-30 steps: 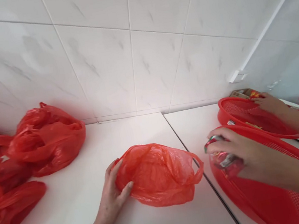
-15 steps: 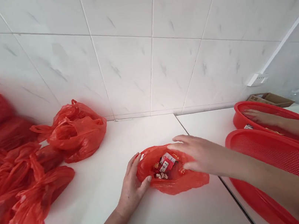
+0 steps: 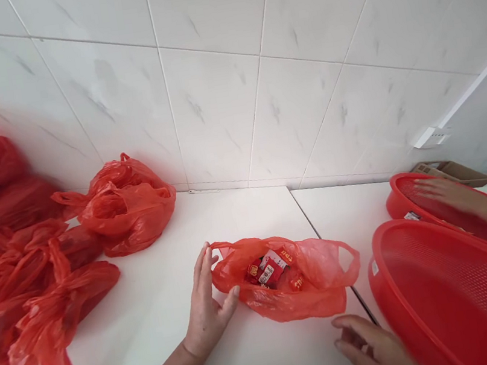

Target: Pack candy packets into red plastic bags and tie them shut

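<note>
A red plastic bag [image 3: 271,306] lies on the white table with its mouth spread. Several small wrapped packets, mostly red, one with a white label [image 3: 269,273], show inside. At the bag's left end is my left hand [image 3: 207,307], thumb and fingers apart, touching the rim near a handle loop. My right hand [image 3: 373,346] is apart from the bag, below its right end. Its fingers are loosely bent with a gap to the thumb, and I see nothing held. The right handle loop [image 3: 351,261] lies loose.
Filled red bags [image 3: 129,212] are heaped along the left. Two red perforated baskets [image 3: 403,305] stand at the right. Another person's hand [image 3: 451,194] is in the farther one. Behind it is a cardboard box [image 3: 461,171]. The tiled wall [image 3: 223,106] borders the table [image 3: 155,324].
My right hand has left the bag's right side and moved down toward me. The bag's right end now spreads out with its handle showing. The other person's hand has shifted slightly right.
</note>
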`<action>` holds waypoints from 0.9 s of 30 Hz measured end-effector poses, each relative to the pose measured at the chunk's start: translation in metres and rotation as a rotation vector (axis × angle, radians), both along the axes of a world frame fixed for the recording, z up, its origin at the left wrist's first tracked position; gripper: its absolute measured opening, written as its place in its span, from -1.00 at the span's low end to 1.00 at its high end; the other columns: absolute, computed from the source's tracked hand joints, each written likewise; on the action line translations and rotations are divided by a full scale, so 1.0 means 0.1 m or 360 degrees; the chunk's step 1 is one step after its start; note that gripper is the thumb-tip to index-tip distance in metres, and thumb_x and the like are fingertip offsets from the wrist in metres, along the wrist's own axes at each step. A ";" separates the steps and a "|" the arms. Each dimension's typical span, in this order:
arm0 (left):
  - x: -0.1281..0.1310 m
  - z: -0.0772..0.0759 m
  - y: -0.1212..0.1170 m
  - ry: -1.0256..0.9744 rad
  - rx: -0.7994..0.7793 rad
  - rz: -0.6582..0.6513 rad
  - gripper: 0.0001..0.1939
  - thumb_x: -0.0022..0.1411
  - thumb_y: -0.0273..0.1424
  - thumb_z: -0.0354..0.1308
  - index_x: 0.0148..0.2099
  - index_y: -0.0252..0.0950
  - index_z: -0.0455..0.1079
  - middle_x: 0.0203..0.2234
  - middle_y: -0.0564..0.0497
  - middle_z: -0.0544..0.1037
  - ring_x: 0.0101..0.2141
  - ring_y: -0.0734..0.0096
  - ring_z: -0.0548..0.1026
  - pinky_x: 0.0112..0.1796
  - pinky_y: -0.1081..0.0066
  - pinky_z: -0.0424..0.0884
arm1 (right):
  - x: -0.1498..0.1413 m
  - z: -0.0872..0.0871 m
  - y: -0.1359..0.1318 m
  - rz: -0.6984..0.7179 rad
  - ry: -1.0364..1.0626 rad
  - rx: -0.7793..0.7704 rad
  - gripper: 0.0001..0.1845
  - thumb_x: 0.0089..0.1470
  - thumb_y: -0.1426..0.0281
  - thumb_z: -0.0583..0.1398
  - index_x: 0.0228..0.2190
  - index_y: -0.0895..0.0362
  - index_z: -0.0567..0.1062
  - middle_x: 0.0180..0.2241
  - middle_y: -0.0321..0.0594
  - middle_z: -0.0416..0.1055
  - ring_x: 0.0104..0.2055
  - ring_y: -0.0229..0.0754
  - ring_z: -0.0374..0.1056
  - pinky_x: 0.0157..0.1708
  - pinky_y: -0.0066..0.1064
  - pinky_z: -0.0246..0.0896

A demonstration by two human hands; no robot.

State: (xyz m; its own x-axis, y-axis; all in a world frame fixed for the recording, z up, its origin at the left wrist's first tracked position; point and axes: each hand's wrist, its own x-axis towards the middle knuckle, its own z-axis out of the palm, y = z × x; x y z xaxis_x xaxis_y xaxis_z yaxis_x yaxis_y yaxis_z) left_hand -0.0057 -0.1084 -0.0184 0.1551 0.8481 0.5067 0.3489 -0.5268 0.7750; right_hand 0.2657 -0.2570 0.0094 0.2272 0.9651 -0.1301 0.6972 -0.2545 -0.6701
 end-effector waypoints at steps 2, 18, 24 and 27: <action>-0.01 -0.01 -0.01 0.0066 0.0140 -0.0001 -0.22 0.21 -0.38 0.10 0.35 -0.11 -0.23 0.29 -0.18 -0.07 0.13 0.05 0.25 0.03 0.04 0.35 | -0.01 -0.05 0.08 -0.0218 0.0019 0.0106 -0.66 0.04 0.06 0.09 -0.36 0.05 0.45 -0.47 -0.28 0.43 -0.44 -0.19 0.36 -0.42 -0.45 0.28; 0.03 -0.03 -0.08 0.0237 0.0395 -0.0070 -0.16 0.17 -0.41 0.15 0.36 -0.18 -0.25 0.29 -0.21 -0.06 0.25 -0.02 0.02 0.13 -0.01 0.18 | -0.12 0.20 0.45 -0.0864 0.0534 0.0511 -0.44 -0.08 0.03 0.21 -0.09 0.07 0.39 -0.14 -0.17 0.42 -0.11 -0.05 0.34 -0.19 -0.33 0.30; 0.08 0.24 0.01 -0.0379 -0.0654 -0.0090 -0.24 0.26 -0.14 0.02 0.34 0.07 -0.36 0.32 -0.09 -0.16 0.17 0.04 0.21 -0.03 0.10 0.40 | -0.05 0.29 0.44 -0.0734 0.0445 0.0582 -0.58 -0.06 0.04 0.20 -0.25 0.08 0.42 -0.19 -0.19 0.42 -0.14 -0.07 0.34 -0.19 -0.36 0.31; 0.05 0.31 0.04 -0.0578 -0.0745 -0.0118 -0.23 0.25 -0.06 -0.01 0.33 0.09 -0.38 0.31 -0.09 -0.12 0.18 0.03 0.19 -0.01 0.08 0.38 | -0.06 0.21 0.40 -0.0727 0.0612 0.0646 -0.43 -0.10 0.07 0.25 -0.08 0.07 0.35 0.00 -0.11 0.34 0.03 0.02 0.27 -0.10 -0.27 0.31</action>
State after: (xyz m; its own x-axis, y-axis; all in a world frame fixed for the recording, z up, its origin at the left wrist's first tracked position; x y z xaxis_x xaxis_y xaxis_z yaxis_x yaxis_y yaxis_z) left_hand -0.0004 -0.1047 0.0131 0.1095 0.9875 0.1130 -0.0064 -0.1130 0.9936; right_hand 0.2601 -0.2168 0.0308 0.6297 0.7740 0.0668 0.2765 -0.1429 -0.9503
